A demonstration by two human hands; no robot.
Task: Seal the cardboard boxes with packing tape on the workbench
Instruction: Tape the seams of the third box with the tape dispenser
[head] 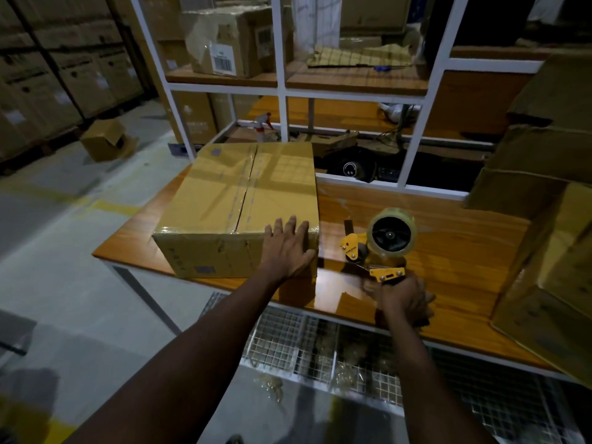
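cardboard box [224,200] stands on the left end of the wooden workbench [448,251], its near face close to the front edge. its top flaps are shut and a strip of clear tape runs along the middle seam and down onto the near face. the left hand [286,248] lies flat against the box's near right corner, fingers straight and spread, the fingertips reaching over the top edge. just to the right of the box, the right hand [402,299] is wrapped round the handle of a yellow tape dispenser [381,251], which stands upright on the bench with its roll of clear tape [391,230] uppermost. the dispenser is apart from the box. more large cartons [544,251] lean at the right end of the bench. behind it a white shelf frame [282,91] holds other boxes, and a spray bottle [264,123] stands just behind the box. a wire mesh basket [320,341] sits under the bench front. a small open carton [107,139] lies on the floor at left, near stacked cartons [48,75].
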